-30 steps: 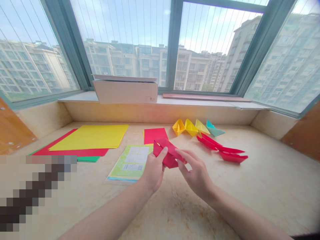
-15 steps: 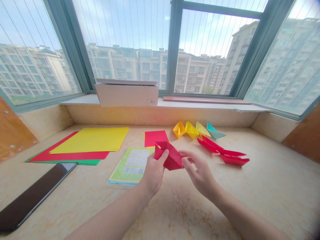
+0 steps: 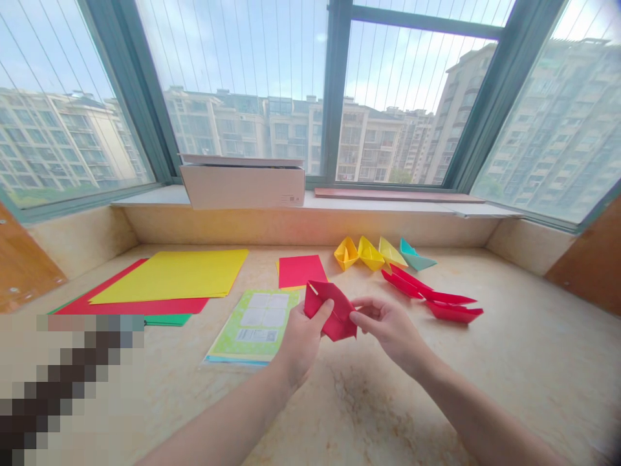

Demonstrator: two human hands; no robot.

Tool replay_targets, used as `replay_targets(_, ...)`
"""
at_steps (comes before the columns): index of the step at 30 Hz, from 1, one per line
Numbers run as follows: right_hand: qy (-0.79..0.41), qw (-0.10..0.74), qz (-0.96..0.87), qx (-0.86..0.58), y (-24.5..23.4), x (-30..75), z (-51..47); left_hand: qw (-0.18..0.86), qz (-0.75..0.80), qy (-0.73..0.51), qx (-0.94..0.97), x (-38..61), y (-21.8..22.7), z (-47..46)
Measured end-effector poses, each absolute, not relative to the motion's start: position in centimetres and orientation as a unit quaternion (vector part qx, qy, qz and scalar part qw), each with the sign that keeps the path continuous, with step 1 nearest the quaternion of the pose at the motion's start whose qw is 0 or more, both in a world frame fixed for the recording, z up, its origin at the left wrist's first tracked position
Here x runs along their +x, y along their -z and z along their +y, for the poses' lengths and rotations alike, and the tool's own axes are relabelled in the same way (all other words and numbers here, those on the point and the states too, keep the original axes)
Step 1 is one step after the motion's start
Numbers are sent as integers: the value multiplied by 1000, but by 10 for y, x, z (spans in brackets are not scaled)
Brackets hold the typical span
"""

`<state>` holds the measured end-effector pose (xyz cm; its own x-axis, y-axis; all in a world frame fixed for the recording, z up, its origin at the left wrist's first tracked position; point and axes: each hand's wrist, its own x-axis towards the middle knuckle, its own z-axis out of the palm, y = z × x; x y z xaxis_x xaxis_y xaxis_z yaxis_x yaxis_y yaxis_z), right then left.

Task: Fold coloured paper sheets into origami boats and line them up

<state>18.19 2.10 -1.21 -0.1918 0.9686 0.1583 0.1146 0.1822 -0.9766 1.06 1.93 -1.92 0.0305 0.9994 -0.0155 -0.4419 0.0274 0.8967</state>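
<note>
A folded red paper (image 3: 334, 317) is held above the stone counter between my two hands. My left hand (image 3: 308, 330) is closed on its left side, thumb pressed across the front. With thumb and fingertips my right hand (image 3: 381, 323) pinches the paper's right edge. Behind it lies a small stack of square paper (image 3: 299, 270), red on top with yellow beneath. Folded red paper boats (image 3: 453, 310) rest on the counter to the right of my right hand. A pack of green patterned paper (image 3: 257, 330) in clear wrap lies left of my left hand.
Large yellow sheets (image 3: 174, 275) lie over red and green ones at the left. Yellow paper boats (image 3: 371, 252) and a teal paper boat (image 3: 416, 255) stand at the back. A white box (image 3: 242, 186) sits on the window ledge. The lower left corner is pixelated.
The folded red paper has tilted and shifted slightly down in the view. My right fingers have closed in on its right edge, and that side is now bent.
</note>
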Motion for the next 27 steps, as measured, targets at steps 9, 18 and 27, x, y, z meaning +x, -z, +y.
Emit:
replay_targets(9, -364, 449, -667, -471, 19, 181, 21, 600, 394, -590, 370, 11, 20, 19)
replay_targets(18, -467, 398, -682, -397, 11, 178, 16, 602, 374, -619, 338, 11, 16, 20)
replay_targets(27, -425, 406, -661, -466, 12, 185, 20, 623, 364, -613, 322, 13, 11, 16)
